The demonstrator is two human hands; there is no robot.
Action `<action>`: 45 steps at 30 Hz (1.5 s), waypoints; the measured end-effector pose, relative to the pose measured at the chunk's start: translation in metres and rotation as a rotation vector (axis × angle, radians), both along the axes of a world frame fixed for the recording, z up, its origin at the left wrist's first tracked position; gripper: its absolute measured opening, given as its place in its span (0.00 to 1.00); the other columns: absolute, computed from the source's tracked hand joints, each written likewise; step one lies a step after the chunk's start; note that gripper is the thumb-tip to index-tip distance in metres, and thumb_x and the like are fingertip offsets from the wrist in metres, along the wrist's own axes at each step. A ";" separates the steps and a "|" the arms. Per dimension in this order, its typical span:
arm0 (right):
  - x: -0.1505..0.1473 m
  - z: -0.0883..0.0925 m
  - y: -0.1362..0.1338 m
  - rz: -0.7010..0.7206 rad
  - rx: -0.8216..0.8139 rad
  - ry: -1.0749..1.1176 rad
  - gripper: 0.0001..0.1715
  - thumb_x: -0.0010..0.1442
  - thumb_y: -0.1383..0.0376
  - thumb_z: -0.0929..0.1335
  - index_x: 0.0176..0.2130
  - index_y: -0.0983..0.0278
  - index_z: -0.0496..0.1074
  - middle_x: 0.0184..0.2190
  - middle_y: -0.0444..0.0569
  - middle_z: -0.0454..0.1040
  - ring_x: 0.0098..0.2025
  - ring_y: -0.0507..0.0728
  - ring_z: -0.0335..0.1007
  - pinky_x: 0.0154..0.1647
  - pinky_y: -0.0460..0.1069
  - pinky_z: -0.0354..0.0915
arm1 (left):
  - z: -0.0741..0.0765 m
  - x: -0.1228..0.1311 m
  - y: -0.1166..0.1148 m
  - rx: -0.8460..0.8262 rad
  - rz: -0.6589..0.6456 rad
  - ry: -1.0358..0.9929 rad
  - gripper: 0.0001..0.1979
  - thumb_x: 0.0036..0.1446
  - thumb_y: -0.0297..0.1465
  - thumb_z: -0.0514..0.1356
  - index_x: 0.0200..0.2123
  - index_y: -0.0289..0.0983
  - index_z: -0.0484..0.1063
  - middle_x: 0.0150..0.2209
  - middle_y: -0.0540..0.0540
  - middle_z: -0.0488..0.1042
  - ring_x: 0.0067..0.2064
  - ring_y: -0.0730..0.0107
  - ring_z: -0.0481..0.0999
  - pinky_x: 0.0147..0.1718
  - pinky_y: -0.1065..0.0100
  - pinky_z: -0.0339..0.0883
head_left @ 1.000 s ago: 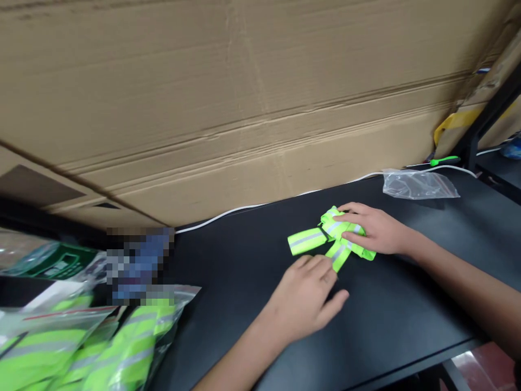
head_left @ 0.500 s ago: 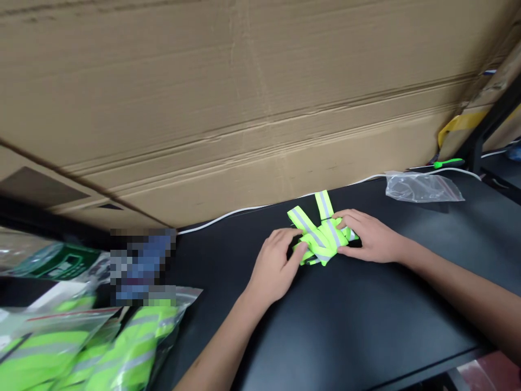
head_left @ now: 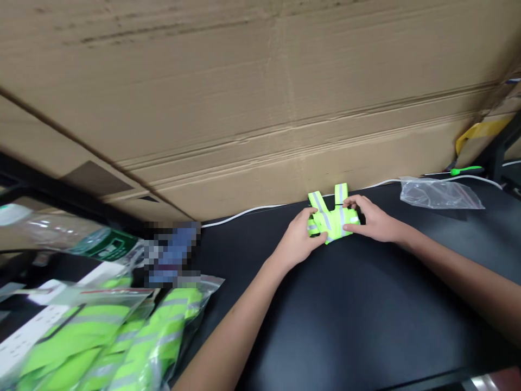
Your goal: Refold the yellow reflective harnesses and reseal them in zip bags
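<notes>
A neon yellow-green reflective vest (head_left: pixel 334 221) with grey reflective stripes lies folded into a small bundle on the black table (head_left: pixel 366 315). Two of its straps stick up toward the cardboard. My left hand (head_left: pixel 299 236) grips the bundle's near left side, and my right hand (head_left: pixel 368 219) holds its right side. My fingers hide parts of the folded fabric.
Clear bags of folded reflective vests (head_left: pixel 101 339) lie at the lower left, beside a white power strip (head_left: pixel 28 331). A clear zip bag (head_left: pixel 442 194), a green-handled screwdriver (head_left: pixel 467 170) and a white cable (head_left: pixel 252 215) run along the back, against a large cardboard sheet (head_left: pixel 260 98).
The vest has gone from a loose shape with spread straps to a tighter, smaller bundle. Both hands have closed in on it from either side, and the view has shifted slightly.
</notes>
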State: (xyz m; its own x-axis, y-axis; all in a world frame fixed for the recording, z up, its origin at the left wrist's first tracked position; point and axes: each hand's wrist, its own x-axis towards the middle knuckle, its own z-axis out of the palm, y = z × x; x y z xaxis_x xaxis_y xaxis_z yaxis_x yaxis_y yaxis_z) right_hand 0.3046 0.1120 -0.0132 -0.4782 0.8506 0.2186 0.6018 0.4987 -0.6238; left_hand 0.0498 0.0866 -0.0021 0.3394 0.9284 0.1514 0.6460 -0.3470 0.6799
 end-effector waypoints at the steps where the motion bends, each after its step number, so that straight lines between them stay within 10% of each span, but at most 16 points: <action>1: -0.001 0.002 0.003 -0.005 -0.014 -0.013 0.33 0.57 0.51 0.72 0.56 0.62 0.64 0.50 0.57 0.71 0.51 0.65 0.69 0.53 0.61 0.67 | 0.001 0.000 0.001 0.016 -0.013 0.001 0.28 0.55 0.33 0.65 0.58 0.36 0.64 0.54 0.39 0.72 0.54 0.56 0.74 0.53 0.56 0.68; 6: -0.005 0.017 -0.003 0.051 0.011 -0.074 0.22 0.55 0.53 0.73 0.46 0.61 0.71 0.42 0.53 0.74 0.46 0.64 0.71 0.47 0.59 0.67 | 0.005 -0.003 -0.010 0.106 -0.099 0.041 0.24 0.58 0.30 0.63 0.57 0.39 0.65 0.51 0.42 0.70 0.52 0.58 0.74 0.51 0.59 0.69; 13: -0.008 0.010 -0.062 0.221 0.462 -0.516 0.03 0.65 0.68 0.66 0.41 0.63 0.70 0.47 0.58 0.74 0.47 0.66 0.71 0.43 0.60 0.67 | 0.014 -0.011 -0.057 0.359 -0.363 0.415 0.16 0.61 0.18 0.53 0.47 0.39 0.73 0.47 0.41 0.72 0.50 0.56 0.71 0.46 0.55 0.71; 17: 0.001 0.008 -0.076 0.272 0.308 -0.361 0.20 0.63 0.48 0.69 0.42 0.62 0.70 0.55 0.61 0.71 0.57 0.70 0.66 0.52 0.64 0.67 | 0.015 -0.016 -0.081 0.189 -0.331 0.283 0.17 0.62 0.34 0.63 0.54 0.44 0.73 0.61 0.40 0.65 0.60 0.51 0.67 0.55 0.50 0.67; 20: 0.007 0.011 -0.076 0.229 0.091 -0.161 0.13 0.70 0.54 0.63 0.41 0.59 0.69 0.58 0.56 0.69 0.64 0.64 0.61 0.60 0.62 0.64 | 0.011 -0.014 -0.088 0.080 -0.230 0.212 0.14 0.67 0.39 0.59 0.53 0.47 0.75 0.65 0.42 0.64 0.62 0.50 0.67 0.57 0.48 0.65; 24: 0.010 0.011 -0.069 0.096 -0.142 -0.062 0.10 0.68 0.56 0.65 0.46 0.58 0.68 0.57 0.54 0.70 0.62 0.64 0.65 0.60 0.61 0.66 | 0.005 -0.005 -0.082 -0.055 -0.026 0.102 0.14 0.66 0.34 0.58 0.53 0.42 0.71 0.56 0.41 0.73 0.56 0.53 0.72 0.54 0.48 0.67; 28: 0.007 0.015 -0.060 0.094 -0.224 -0.140 0.31 0.61 0.57 0.71 0.59 0.63 0.63 0.54 0.58 0.72 0.57 0.66 0.70 0.56 0.62 0.68 | 0.006 0.001 -0.069 -0.167 0.080 0.042 0.25 0.53 0.34 0.67 0.53 0.36 0.68 0.49 0.40 0.75 0.54 0.50 0.72 0.52 0.50 0.68; 38: -0.009 0.017 -0.122 0.177 0.489 -0.360 0.13 0.65 0.77 0.62 0.42 0.66 0.73 0.37 0.54 0.70 0.42 0.61 0.64 0.40 0.55 0.68 | 0.015 -0.010 -0.104 0.190 -0.369 0.297 0.20 0.54 0.15 0.56 0.47 0.39 0.68 0.47 0.43 0.68 0.48 0.58 0.69 0.46 0.58 0.69; 41: -0.006 0.008 -0.145 0.160 0.536 -0.386 0.06 0.67 0.68 0.66 0.43 0.67 0.73 0.41 0.57 0.71 0.45 0.63 0.65 0.44 0.58 0.70 | 0.018 -0.016 -0.123 0.167 -0.408 0.299 0.16 0.59 0.24 0.61 0.51 0.40 0.69 0.56 0.40 0.66 0.56 0.51 0.67 0.52 0.52 0.67; 45: 0.001 0.007 -0.164 0.156 0.372 -0.305 0.22 0.65 0.52 0.69 0.51 0.64 0.71 0.58 0.63 0.63 0.60 0.70 0.60 0.54 0.64 0.69 | 0.017 -0.014 -0.139 0.122 -0.336 0.268 0.11 0.67 0.39 0.59 0.49 0.41 0.71 0.61 0.39 0.65 0.60 0.47 0.66 0.53 0.47 0.66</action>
